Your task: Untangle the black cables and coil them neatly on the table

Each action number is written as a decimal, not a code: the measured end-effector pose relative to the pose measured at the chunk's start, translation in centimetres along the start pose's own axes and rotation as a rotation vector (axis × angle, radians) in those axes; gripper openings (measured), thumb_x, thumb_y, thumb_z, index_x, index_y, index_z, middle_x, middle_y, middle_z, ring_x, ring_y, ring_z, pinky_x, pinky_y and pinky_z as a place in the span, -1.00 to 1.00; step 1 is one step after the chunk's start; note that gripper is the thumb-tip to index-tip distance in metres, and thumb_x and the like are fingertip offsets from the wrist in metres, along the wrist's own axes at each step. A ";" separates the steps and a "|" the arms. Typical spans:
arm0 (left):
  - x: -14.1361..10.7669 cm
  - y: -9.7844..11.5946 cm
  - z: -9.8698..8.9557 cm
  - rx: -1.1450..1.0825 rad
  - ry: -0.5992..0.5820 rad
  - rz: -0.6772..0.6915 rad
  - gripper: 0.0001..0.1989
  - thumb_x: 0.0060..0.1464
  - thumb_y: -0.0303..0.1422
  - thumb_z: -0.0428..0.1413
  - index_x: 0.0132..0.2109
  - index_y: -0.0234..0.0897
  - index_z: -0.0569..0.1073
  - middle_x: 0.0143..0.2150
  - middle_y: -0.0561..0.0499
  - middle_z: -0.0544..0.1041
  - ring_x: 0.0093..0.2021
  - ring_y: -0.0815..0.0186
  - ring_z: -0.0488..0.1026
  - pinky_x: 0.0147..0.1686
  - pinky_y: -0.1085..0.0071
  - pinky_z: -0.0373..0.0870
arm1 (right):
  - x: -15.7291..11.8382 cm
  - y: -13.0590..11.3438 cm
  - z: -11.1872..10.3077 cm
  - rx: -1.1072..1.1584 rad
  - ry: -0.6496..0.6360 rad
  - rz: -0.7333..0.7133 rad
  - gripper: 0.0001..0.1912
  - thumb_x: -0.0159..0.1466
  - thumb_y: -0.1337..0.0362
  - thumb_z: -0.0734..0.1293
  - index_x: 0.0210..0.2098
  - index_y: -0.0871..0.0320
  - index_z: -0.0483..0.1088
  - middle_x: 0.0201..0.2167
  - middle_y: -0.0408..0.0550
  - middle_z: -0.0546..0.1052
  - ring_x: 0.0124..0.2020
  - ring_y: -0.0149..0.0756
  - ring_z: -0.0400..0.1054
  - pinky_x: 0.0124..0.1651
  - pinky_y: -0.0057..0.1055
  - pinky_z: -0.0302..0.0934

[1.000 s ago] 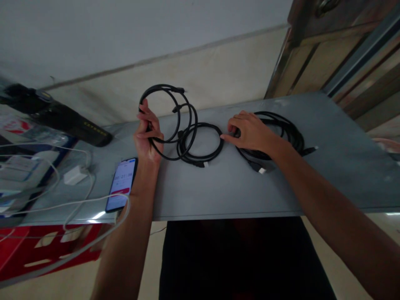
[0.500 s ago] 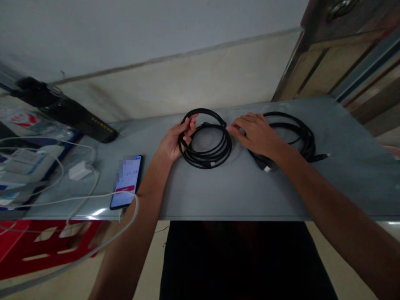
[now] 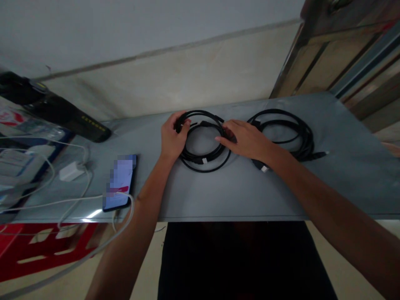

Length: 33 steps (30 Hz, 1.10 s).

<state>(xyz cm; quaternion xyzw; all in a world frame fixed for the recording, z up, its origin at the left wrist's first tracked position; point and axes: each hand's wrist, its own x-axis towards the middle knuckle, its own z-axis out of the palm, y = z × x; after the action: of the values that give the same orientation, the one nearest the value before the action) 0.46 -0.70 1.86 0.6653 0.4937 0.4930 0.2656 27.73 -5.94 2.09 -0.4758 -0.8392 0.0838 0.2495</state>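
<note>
A coiled black cable (image 3: 204, 157) with a small light-coloured connector tip rests on the grey table, between my two hands. My left hand (image 3: 174, 135) is closed around the left side of this coil. On its right side, my right hand (image 3: 239, 135) grips the loops between thumb and fingers. Just right of my right hand lies a second black cable coil (image 3: 308, 139), one plug sticking out to the right and another, with a pale tip, beside my right wrist.
A phone (image 3: 120, 183) with a lit screen lies left of my left forearm. Further left are a white adapter (image 3: 71, 171), white cords, a black cylindrical object (image 3: 68, 114) and plastic packaging. A wall borders the grey table (image 3: 218, 200) at the back.
My left hand has turned over the coil's left side, palm now down. My right hand has moved left onto the coil and closed on it. The coil's loops have shifted.
</note>
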 end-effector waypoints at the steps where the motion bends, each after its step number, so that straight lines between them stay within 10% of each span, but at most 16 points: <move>1: 0.1 -0.3 -0.2 0.070 -0.010 0.010 -0.74 0.31 -0.28 0.33 0.12 -0.14 0.66 0.11 -0.09 0.73 0.22 0.09 0.64 0.38 0.11 0.51 | 0.0 -0.1 0.0 -0.002 -0.004 -0.001 -0.63 0.59 -0.10 0.27 -0.04 0.07 0.44 -0.07 0.17 0.61 -0.02 0.12 0.51 0.11 0.00 0.40; 15: 0.4 -1.4 -0.5 0.242 -0.132 0.070 -0.63 0.21 -0.35 0.34 0.16 -0.13 0.63 0.21 -0.15 0.68 0.25 0.00 0.59 0.46 -0.04 0.40 | -0.2 -0.2 0.7 0.092 -0.034 -0.078 -0.44 0.55 -0.17 0.33 0.27 0.11 0.48 0.20 0.23 0.46 0.06 0.09 0.51 0.26 0.05 0.46; 21: -0.6 1.9 -1.0 0.246 -0.062 0.202 -0.66 0.32 -0.18 0.33 0.19 -0.06 0.62 0.32 -0.15 0.59 0.49 -0.13 0.39 0.60 -0.19 0.17 | -0.4 0.0 1.0 0.074 -0.026 -0.142 -0.34 0.54 -0.20 0.33 0.36 0.15 0.48 0.20 0.25 0.40 0.11 0.12 0.50 0.34 0.07 0.45; 27: -3.3 6.8 1.4 0.110 -0.445 0.315 -0.27 -0.03 0.04 0.58 0.26 -0.02 0.66 0.41 -0.18 0.58 0.51 -0.27 0.37 0.62 -0.19 0.15 | 0.0 0.5 1.3 0.150 -0.037 -0.180 -0.46 0.54 -0.03 0.38 0.39 0.07 0.48 0.26 0.23 0.49 0.29 0.19 0.41 0.42 0.16 0.37; 33: -4.2 4.7 4.2 0.058 -0.580 0.489 -0.02 0.04 -0.08 0.57 0.53 -0.09 0.42 0.57 -0.29 0.41 0.56 -0.26 0.33 0.59 -0.25 0.19 | 0.5 1.3 1.1 0.186 -0.015 -0.132 -0.67 0.49 0.19 0.43 0.20 0.12 0.60 0.09 0.13 0.63 0.17 0.08 0.49 0.30 0.05 0.45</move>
<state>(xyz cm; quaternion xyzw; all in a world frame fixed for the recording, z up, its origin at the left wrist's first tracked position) 6.03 -5.75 2.61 0.8827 0.2383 0.3187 0.2499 27.99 -4.73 0.83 -0.3936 -0.8592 0.1485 0.2912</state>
